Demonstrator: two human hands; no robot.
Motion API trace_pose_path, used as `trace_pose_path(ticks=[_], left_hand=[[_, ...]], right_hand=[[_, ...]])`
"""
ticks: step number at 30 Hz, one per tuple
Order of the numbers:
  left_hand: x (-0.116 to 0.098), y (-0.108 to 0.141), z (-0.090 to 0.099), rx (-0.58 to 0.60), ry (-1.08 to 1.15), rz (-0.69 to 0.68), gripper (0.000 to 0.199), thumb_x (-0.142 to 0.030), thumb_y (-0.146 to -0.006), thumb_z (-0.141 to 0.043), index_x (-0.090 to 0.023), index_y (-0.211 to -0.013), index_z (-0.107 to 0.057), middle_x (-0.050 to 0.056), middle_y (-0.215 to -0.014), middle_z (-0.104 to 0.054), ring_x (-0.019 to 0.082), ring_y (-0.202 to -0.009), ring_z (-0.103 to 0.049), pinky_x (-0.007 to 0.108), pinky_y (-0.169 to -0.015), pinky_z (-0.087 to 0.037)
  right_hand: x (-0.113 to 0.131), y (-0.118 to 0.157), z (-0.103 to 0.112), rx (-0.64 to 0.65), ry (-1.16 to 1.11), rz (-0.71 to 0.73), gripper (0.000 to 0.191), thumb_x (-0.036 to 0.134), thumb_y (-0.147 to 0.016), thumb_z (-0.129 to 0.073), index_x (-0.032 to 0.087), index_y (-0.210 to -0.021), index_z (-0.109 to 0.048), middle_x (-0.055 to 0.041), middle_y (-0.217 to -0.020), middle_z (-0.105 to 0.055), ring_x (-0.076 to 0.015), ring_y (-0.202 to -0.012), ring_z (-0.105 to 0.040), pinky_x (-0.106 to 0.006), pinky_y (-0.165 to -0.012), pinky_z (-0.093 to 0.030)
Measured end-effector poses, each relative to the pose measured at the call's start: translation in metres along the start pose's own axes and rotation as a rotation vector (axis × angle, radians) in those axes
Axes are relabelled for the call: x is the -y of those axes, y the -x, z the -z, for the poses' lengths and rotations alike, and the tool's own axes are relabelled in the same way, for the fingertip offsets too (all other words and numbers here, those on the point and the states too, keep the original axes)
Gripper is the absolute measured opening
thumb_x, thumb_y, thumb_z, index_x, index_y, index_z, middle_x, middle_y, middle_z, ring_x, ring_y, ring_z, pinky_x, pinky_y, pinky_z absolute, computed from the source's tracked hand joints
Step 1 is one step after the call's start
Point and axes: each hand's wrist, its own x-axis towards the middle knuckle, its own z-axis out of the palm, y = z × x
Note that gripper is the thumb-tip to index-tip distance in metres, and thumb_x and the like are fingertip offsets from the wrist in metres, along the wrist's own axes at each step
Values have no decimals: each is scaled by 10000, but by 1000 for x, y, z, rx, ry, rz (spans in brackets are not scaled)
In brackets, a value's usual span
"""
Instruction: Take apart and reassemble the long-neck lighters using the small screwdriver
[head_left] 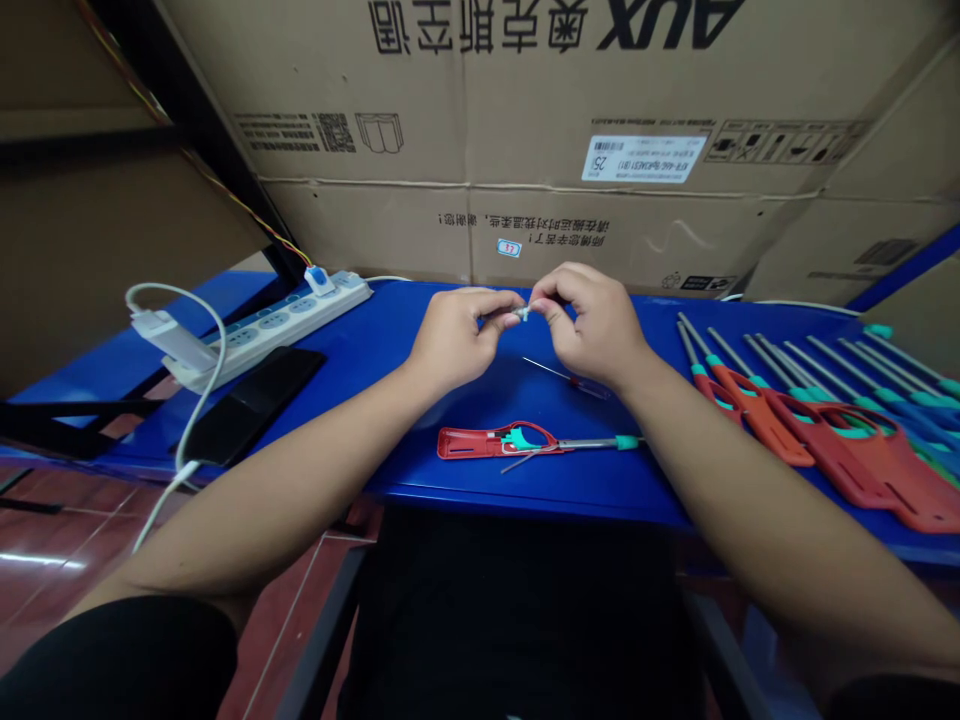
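Note:
My left hand (466, 335) and my right hand (589, 320) meet above the back of the blue table, fingertips pinched. Between them is a small pale part (523, 313), mostly covered by the fingers; its exact kind I cannot make out. Both hands seem to grip it from opposite sides. Below them on the table lies an opened lighter (469, 443), a long-necked one with a red half shell, a turquoise trigger and a metal tube. A thin metal piece rests against its front edge. Beyond it, a slim screwdriver (555, 371) lies partly under my right hand.
Several red, orange and blue long-necked lighters (847, 440) lie at the right. On the left are a white power strip (277, 325) with a plugged-in charger and cable, and a black phone (251, 405). A large cardboard box (360, 215) walls off the table's back.

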Motion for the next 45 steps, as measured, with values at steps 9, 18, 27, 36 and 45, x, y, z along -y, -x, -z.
trace_pose_path(ticks=[9, 18, 27, 36, 45], left_hand=[[-2, 2, -2, -8, -56, -11, 211, -200, -877, -559, -233, -928, -761, 11, -891, -751, 204, -836, -670, 308, -810, -477], [-32, 22, 41, 134, -200, -25, 204, -261, -924, -581, -211, -1021, -753, 52, -967, -757, 229, -884, -679, 336, -814, -476], [-52, 117, 41, 151, -201, 11, 226, -218, -920, -617, -237, -1125, -711, 54, -986, -749, 208, -855, -645, 386, -809, -519], [-55, 140, 22, 118, -203, -33, 249, -188, -840, -698, -217, -1088, -708, 55, -889, -726, 201, -791, -610, 393, -750, -506], [-52, 141, 21, 141, -199, 8, 213, -225, -861, -692, -215, -1072, -720, 44, -837, -702, 191, -784, -588, 387, -748, -494]], right_hand=[[3, 4, -7, -62, -134, -45, 127, 211, -866, -552, 200, -781, -645, -39, -786, -667, -184, -744, -599, -323, -706, -462], [14, 5, 42, 133, -191, 1, 68, 265, -866, -655, 214, -859, -699, -30, -846, -667, -179, -770, -609, -342, -724, -469], [49, 59, 16, 755, -30, 327, 130, 236, -908, -598, 194, -920, -719, -53, -926, -636, -192, -836, -507, -358, -784, -376], [51, 64, 5, 779, -61, 245, 139, 193, -915, -560, 167, -854, -682, -43, -869, -612, -176, -785, -490, -343, -754, -373], [48, 67, 3, 715, -75, 216, 224, 220, -984, -452, 155, -888, -644, -79, -921, -601, -200, -840, -485, -359, -783, -387]])
